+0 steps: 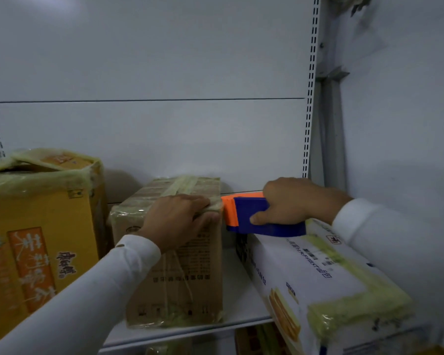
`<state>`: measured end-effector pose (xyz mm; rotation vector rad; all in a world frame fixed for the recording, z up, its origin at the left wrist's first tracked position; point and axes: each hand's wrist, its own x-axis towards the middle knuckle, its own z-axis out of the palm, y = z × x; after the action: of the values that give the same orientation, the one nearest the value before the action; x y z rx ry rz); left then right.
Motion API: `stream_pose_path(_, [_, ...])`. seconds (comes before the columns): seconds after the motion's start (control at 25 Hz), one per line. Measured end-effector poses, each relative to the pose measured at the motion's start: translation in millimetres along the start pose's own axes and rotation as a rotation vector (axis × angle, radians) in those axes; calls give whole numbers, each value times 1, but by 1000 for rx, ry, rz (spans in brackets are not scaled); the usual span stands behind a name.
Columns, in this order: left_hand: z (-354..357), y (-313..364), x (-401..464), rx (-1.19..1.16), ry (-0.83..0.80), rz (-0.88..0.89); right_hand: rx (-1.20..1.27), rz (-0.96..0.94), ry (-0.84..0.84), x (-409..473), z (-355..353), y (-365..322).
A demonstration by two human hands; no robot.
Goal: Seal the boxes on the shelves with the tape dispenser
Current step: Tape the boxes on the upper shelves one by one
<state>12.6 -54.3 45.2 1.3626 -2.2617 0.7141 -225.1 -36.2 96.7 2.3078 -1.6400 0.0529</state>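
Note:
A brown cardboard box (pixel 187 278) stands in the middle of the white shelf (pixel 244 298), with strips of yellowish tape across its top. My left hand (pixel 174 221) rests on the box's top front edge, fingers spread over the tape near the right corner. My right hand (pixel 292 201) grips a blue and orange tape dispenser (pixel 244 213), whose orange end meets the box's upper right edge. The dispenser hovers just over a white box (pixel 318 272) lying at the right.
A tall yellow box (pixel 36 226) with taped, partly open flaps stands at the left. The white box carries tape on its near corner. A white back panel and slotted upright (pixel 309 98) close the shelf behind. More boxes show on the shelf below.

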Motion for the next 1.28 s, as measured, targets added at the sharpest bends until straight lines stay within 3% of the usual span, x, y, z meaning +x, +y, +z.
stream_pose_path(0.12, [-7,-1,-13,-54,-1,15,-144,89,87,-5,15,11])
stream_pose_path(0.2, [-14,2,-17,-82,-36,-16,-64,183,45,-12,26,24])
stream_pose_path(0.32, [-19,25,-1,47,-140,-196,89,183,115,-19,29,27])
stream_pose_path(0.44, [-6,52,9,109,-82,-305,216,143,188,-23,25,27])
stream_pose_path(0.72, [-2,24,-13,43,63,-71,501,8,120,-40,23,37])
stream_pose_path(0.84, [-6,-1,-27,-75,30,31,525,8,109,-42,18,36])
stream_pose_path(1.0, [-28,-36,-44,-273,-80,-6,571,2,130,-46,1,31])
stream_pose_path(1.16, [-50,-27,-47,35,-24,-260,591,0,119,-50,2,21])
stream_pose_path(1.28, [-41,-2,-38,116,-63,-216,613,-24,81,-53,1,17])
